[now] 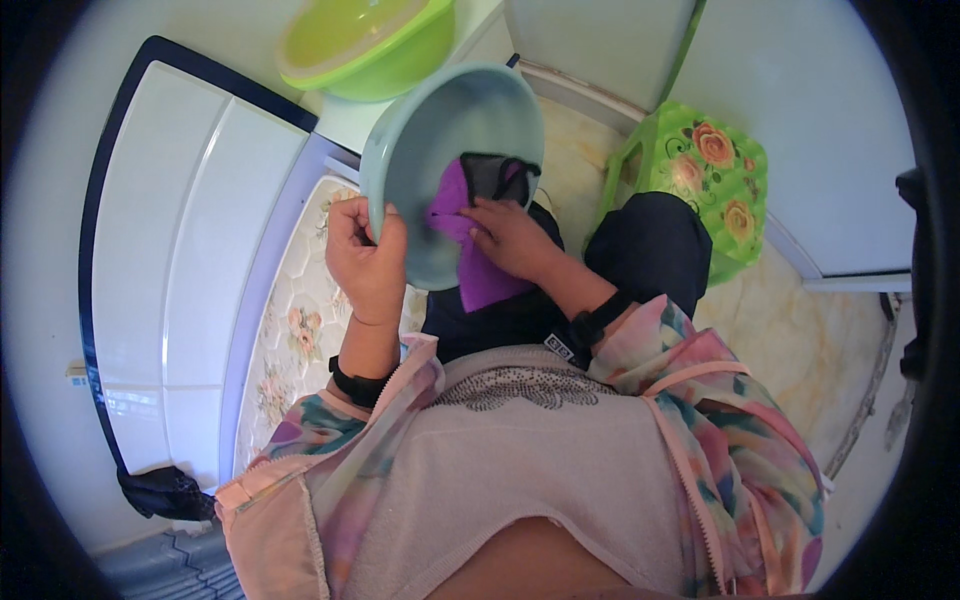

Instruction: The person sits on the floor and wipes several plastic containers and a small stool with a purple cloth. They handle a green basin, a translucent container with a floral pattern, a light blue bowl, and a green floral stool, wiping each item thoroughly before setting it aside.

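Note:
A grey-blue plastic basin (420, 150) is tilted on its side before me, its hollow facing me and to the right. My left hand (367, 255) grips its near left rim, thumb on the inner side. In my right hand (514, 236) is a purple cloth (487, 277) with a dark mesh part (487, 176). The cloth lies against the inside of the basin, and its lower end hangs over the near rim above my dark trousers (480, 319). Some of the right fingertips are hidden in the cloth's folds.
A bright green basin (397, 71) with a yellowish one inside stands on a white cabinet (345, 120) ahead. On the right is a green plastic stool (682, 172) with a rose print. A bare flower-patterned mattress (281, 352) and white headboard (195, 247) are at left.

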A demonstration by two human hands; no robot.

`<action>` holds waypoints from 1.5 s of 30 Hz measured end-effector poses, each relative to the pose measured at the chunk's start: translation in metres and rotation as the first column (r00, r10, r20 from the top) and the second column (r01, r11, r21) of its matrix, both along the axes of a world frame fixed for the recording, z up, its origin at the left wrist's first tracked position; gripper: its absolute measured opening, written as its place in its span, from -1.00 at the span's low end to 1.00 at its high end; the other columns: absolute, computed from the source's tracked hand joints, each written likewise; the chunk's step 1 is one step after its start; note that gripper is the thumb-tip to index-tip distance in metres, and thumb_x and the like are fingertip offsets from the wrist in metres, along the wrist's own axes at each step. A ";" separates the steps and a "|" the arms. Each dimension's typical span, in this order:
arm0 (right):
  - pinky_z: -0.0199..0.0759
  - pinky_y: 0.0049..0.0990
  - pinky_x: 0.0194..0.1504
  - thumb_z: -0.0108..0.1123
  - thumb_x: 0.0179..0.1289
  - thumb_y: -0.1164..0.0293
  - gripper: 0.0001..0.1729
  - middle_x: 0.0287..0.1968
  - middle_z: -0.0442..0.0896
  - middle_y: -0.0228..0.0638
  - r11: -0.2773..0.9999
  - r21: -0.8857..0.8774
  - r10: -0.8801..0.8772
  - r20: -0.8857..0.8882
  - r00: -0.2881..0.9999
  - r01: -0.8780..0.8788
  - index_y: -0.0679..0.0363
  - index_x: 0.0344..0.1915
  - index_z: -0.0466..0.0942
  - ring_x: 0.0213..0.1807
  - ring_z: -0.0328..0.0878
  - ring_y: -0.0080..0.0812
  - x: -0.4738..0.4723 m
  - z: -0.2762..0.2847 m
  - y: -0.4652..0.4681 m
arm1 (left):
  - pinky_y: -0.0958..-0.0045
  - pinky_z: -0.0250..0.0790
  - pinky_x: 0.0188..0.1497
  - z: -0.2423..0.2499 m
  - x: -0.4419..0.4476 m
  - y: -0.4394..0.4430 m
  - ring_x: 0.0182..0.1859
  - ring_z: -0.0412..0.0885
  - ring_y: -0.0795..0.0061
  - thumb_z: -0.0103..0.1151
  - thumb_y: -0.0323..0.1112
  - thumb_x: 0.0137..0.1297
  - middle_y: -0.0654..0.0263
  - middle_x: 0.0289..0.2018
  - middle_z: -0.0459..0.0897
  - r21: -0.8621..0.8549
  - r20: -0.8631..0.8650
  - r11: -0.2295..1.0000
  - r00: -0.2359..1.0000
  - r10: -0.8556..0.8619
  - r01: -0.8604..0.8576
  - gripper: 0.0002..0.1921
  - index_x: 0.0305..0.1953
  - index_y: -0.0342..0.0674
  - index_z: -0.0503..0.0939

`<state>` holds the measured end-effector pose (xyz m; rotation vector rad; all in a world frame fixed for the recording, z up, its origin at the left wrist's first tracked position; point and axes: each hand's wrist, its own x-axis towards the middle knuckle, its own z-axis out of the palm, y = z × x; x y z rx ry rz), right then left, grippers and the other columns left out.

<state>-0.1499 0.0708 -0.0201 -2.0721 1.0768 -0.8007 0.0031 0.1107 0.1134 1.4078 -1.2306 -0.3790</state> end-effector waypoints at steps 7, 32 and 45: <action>0.37 -0.40 0.10 -0.09 0.43 0.35 -0.64 0.03 0.58 -0.25 0.702 0.482 0.083 0.676 0.732 -0.524 0.17 0.15 0.44 0.03 0.52 -0.34 0.009 0.022 0.005 | 0.59 0.22 -0.44 -0.018 -0.009 0.001 -0.51 0.31 0.68 0.26 -0.40 0.14 0.44 -0.57 0.39 -0.028 0.241 0.998 0.969 0.054 -0.049 -0.85 -0.36 -0.22 0.47; 0.43 -0.46 0.07 0.01 0.40 0.21 -0.56 0.01 0.60 -0.27 0.754 0.484 -0.519 0.854 0.049 -0.445 0.26 0.12 0.47 -0.02 0.57 -0.41 -0.044 0.032 -0.012 | 0.23 0.32 -0.31 -0.050 -0.015 0.001 -0.28 0.46 0.06 0.25 -0.57 -0.09 0.13 -0.37 0.47 0.047 0.647 0.885 0.661 -0.380 0.463 -0.74 -0.29 -0.25 0.51; 0.22 -0.29 0.22 0.01 0.36 0.22 -0.43 0.27 0.34 -0.16 0.780 -0.443 -0.443 0.108 0.890 0.442 0.26 0.27 0.25 0.27 0.30 -0.20 -0.056 -0.001 -0.017 | 0.03 0.18 0.33 -0.096 0.050 -0.001 0.30 0.30 0.05 -0.38 0.26 0.45 0.09 0.30 0.33 -0.020 -0.998 0.845 -0.059 0.013 0.535 -0.31 0.36 -0.14 0.22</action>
